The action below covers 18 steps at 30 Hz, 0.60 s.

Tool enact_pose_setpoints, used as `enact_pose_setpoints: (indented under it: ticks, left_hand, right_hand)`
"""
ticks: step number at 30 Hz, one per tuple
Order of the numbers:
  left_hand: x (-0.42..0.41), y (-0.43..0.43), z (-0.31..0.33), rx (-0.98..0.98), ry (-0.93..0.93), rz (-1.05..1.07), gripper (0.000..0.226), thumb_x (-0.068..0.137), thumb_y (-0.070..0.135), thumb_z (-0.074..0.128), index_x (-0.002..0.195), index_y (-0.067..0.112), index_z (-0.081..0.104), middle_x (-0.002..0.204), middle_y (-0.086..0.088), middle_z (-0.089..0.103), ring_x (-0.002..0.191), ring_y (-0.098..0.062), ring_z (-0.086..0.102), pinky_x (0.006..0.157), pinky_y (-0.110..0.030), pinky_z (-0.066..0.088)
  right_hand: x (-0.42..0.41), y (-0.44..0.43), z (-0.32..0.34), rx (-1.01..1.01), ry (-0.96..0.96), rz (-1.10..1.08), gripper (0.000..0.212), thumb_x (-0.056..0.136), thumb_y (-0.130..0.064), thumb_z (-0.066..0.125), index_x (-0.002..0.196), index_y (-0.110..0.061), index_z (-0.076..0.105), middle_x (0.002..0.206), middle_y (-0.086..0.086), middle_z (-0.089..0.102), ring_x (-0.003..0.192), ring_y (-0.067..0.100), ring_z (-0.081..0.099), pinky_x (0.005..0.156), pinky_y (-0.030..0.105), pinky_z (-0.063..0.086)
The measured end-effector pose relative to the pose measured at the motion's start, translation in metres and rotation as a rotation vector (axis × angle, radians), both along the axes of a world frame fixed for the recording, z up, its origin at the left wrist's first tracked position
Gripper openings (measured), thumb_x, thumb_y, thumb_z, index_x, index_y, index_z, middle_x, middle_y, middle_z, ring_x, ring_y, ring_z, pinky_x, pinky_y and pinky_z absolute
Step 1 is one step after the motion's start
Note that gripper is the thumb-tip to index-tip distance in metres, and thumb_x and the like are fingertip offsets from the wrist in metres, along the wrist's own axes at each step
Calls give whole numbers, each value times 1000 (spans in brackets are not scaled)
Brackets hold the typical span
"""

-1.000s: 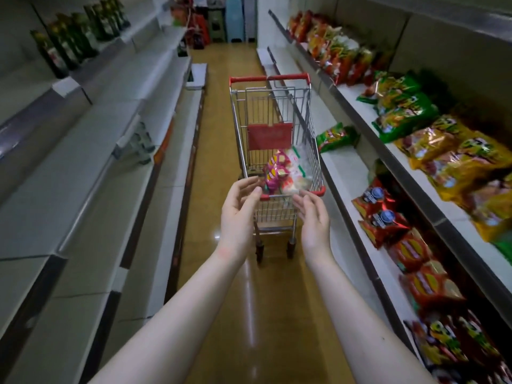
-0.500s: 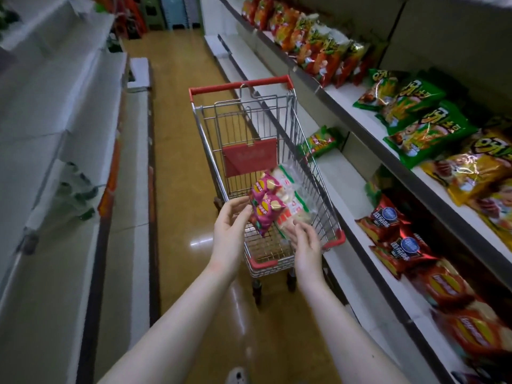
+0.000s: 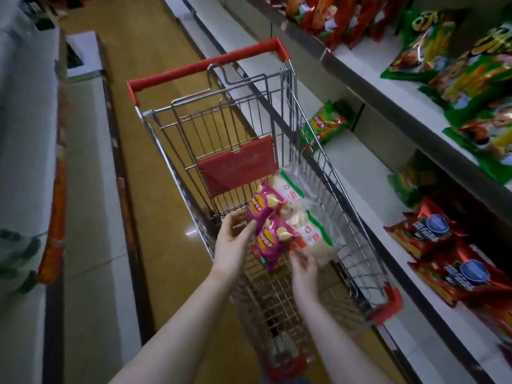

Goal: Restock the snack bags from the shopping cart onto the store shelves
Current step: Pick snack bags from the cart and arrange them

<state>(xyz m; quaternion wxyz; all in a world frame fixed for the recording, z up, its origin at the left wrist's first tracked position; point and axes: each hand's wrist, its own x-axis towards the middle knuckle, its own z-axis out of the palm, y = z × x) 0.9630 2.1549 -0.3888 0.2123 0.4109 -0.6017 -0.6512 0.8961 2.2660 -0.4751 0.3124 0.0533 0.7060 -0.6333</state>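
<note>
Head view looks steeply down, close over the shopping cart [image 3: 279, 87].

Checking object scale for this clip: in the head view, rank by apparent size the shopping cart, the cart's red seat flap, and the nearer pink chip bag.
1. shopping cart, by far the largest.
2. red seat flap.
3. nearer pink chip bag, smaller than the flap, though hands cover its edges.

Cart [image 3: 277, 128] top open; wire walls flank bags [image 3: 273, 234]; near basket floor bare.
</note>
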Motion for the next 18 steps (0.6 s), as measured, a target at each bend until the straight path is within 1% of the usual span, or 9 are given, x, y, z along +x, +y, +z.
enact_pose_setpoints:
  ticks: [1,3,6,10,12,14,15,16,18]
  left_hand:
    - [-12,-10,-12,14,-21,-6,25,92,16,61,116,15,55,109,7,59,97,0,56,63,-5,47]
    - [-33,-29,-34,29,-66,-21,29,91,15,63,118,11,54,108,5,59,92,2,55,60,-3,46]
    - [-68,-59,-76,35,-135,-57,33,89,16,67,118,8,55,109,-2,63,88,2,58,58,-3,44]
    - [-110,-96,-124,19,-227,-173,40,83,15,73,118,12,55,107,3,62,77,10,58,57,-3,45]
    - [-127,-113,-144,5,-264,-256,54,76,15,79,124,13,53,112,3,60,82,6,56,69,-12,50]
    - [-141,-132,-172,-64,-342,-305,66,69,20,84,126,14,52,116,5,56,95,-7,56,89,-28,50]
    - [-146,-140,-184,-106,-370,-315,70,66,22,86,126,14,51,117,6,54,102,-10,54,95,-32,48]
    - [-153,-150,-200,-138,-403,-342,72,65,23,87,127,14,50,118,7,53,107,-12,52,97,-33,46]
    - [-162,-163,-227,-200,-504,-399,76,63,25,88,128,16,48,125,2,55,115,-18,53,101,-38,45]
  right_hand:
    - [-6,-8,-11,15,-8,-11,21,95,-13,53,114,-6,53,93,-15,50,86,2,50,63,10,36]
    - [-17,-23,-34,48,-19,-28,23,93,-12,56,115,-5,54,97,-7,55,92,11,55,62,8,37]
    - [-30,-44,-68,83,-71,-67,21,91,-10,59,112,-9,53,105,3,58,98,16,55,62,10,41]
    - [-43,-64,-109,112,-70,-131,24,88,-9,64,106,-14,50,95,-8,58,96,15,56,69,12,43]
    - [-45,-70,-126,141,-76,-164,27,85,-10,68,104,-16,49,94,-9,58,93,13,58,73,15,44]
    - [-41,-76,-147,205,-95,-238,32,81,-14,73,103,-16,51,95,-3,61,93,16,60,80,27,51]
    - [-40,-77,-152,240,-83,-261,34,79,-18,76,103,-16,52,96,0,62,93,18,61,83,33,52]
    - [-37,-79,-159,273,-77,-294,38,76,-21,78,103,-17,52,98,3,63,93,19,61,85,36,52]
    - [-31,-80,-167,337,-71,-343,46,71,-26,82,105,-17,51,100,6,62,93,20,60,83,34,50]
